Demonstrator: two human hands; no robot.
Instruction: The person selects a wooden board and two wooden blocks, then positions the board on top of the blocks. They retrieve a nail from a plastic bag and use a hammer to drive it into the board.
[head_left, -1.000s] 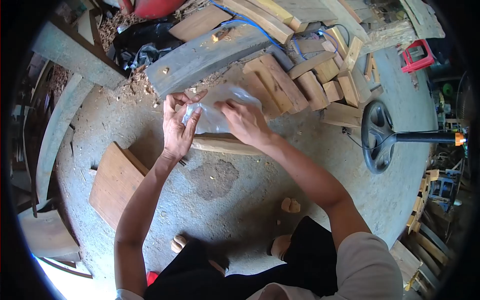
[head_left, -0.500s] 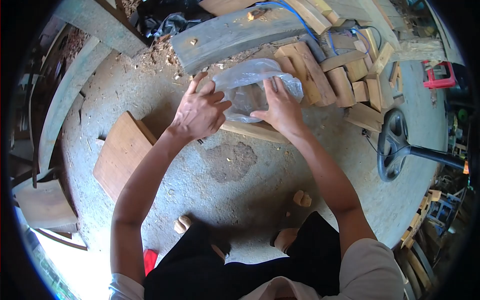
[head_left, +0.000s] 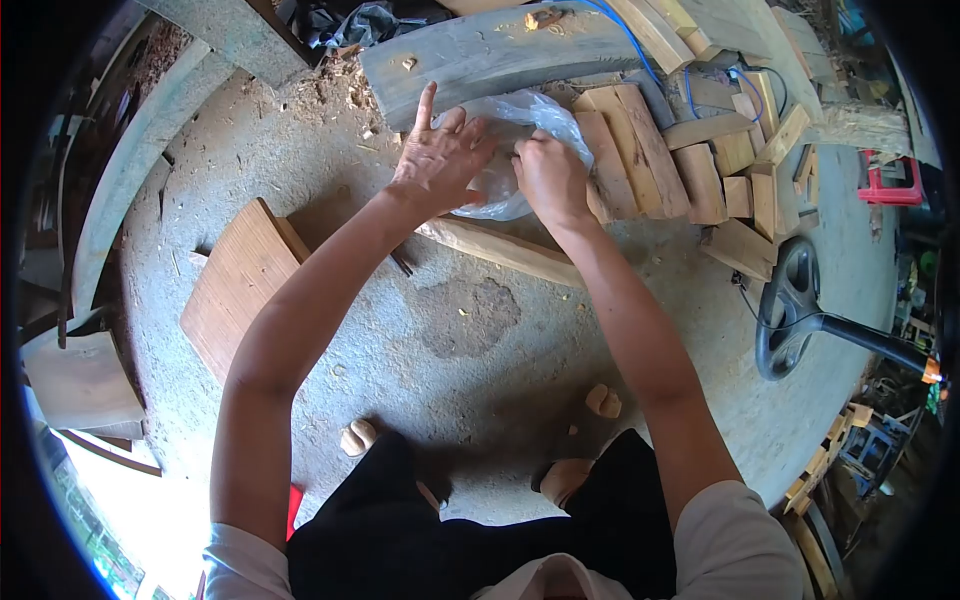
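A clear plastic bag (head_left: 515, 205) lies crumpled with its mouth wide open, between my two hands. My left hand (head_left: 440, 160) is at the bag's left side, index finger stretched up and away, the other fingers spread over the mouth. My right hand (head_left: 552, 178) is curled at the bag's right side, its fingers closed on the plastic; whether anything else is in them is hidden. Below the bag, a long curved wooden strip (head_left: 500, 250) lies on the concrete floor. What is inside the bag cannot be made out.
Behind the bag lies a thick grey plank (head_left: 480, 60). Wood blocks (head_left: 635, 150) are piled to the right, with a blue cord (head_left: 640, 55) by them. A curved board (head_left: 240, 285) lies left. A black wheel-shaped part (head_left: 790, 310) on a pole stands right.
My left hand has moved up and right over the bag's mouth. My right hand has gone from spread fingers to curled ones. The bag's rim has shifted and crumpled.
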